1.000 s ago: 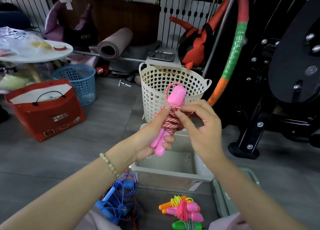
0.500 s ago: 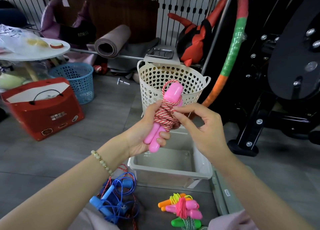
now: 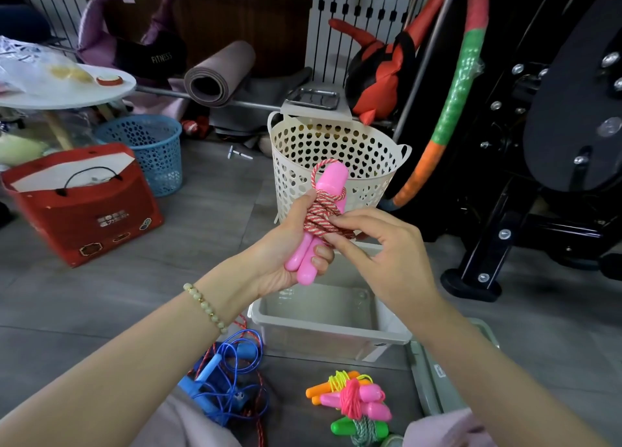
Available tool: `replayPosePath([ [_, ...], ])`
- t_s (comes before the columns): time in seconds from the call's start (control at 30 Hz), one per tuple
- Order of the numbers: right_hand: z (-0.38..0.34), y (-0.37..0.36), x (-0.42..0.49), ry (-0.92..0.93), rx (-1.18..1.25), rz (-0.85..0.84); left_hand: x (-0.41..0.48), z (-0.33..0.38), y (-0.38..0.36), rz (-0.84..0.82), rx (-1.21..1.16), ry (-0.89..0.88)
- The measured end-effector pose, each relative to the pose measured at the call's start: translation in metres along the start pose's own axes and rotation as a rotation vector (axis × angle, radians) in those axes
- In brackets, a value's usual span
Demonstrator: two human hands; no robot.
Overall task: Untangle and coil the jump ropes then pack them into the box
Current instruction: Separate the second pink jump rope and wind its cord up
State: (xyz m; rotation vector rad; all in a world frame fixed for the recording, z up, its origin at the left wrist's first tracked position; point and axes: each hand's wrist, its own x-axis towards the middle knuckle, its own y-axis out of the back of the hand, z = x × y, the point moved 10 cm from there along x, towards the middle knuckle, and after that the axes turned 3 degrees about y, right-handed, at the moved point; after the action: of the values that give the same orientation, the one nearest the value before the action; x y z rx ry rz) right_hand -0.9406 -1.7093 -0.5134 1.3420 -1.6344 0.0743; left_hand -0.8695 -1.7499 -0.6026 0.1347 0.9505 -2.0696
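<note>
My left hand (image 3: 286, 251) grips a pink-handled jump rope (image 3: 328, 190), both handles held together with the red-and-white cord wound around them. My right hand (image 3: 380, 254) pinches that cord at the wrap, fingertips against the coil. Right below the hands stands an open translucent grey box (image 3: 336, 332) on the floor, nothing visible inside. In front of it lie coiled ropes with pink, orange and green handles (image 3: 356, 403). A tangled blue rope with a red one (image 3: 225, 379) lies at lower left.
A cream perforated basket (image 3: 336, 150) stands behind the hands. A red box (image 3: 84, 207) and blue basket (image 3: 148, 147) are at left, under a white round table (image 3: 67, 89). Black gym equipment (image 3: 538, 143) fills the right. A grey lid (image 3: 434, 379) lies right of the box.
The right hand has slid down along the wound cord, from near the top of the wrap to its lower part. The left hand keeps holding the handles.
</note>
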Motion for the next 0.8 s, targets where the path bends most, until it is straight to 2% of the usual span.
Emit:
replayPosePath([
  [0.17, -0.003, -0.006, 0.001, 0.010, -0.128, -0.043, 0.000, -0.004, 0.003, -0.004, -0.017, 0.023],
  [0.3, -0.008, -0.005, 0.002, 0.053, -0.239, -0.009, -0.001, -0.005, -0.001, -0.023, 0.008, 0.050],
  [0.43, 0.006, -0.014, 0.000, -0.068, -0.070, -0.105, 0.000, -0.014, 0.002, -0.054, -0.007, 0.160],
  [0.53, 0.024, -0.024, -0.004, -0.238, 0.217, -0.156, 0.002, -0.020, 0.007, -0.071, 0.007, 0.219],
  [0.63, 0.026, -0.038, -0.008, -0.323, 0.477, -0.253, 0.005, -0.017, 0.009, -0.065, 0.074, 0.192],
  [0.73, 0.020, -0.048, -0.013, -0.300, 0.467, -0.350, 0.009, -0.010, 0.011, -0.053, 0.078, 0.146],
  [0.8, 0.020, -0.045, -0.012, -0.289, 0.439, -0.314, 0.009, -0.010, 0.012, -0.061, 0.053, 0.147],
])
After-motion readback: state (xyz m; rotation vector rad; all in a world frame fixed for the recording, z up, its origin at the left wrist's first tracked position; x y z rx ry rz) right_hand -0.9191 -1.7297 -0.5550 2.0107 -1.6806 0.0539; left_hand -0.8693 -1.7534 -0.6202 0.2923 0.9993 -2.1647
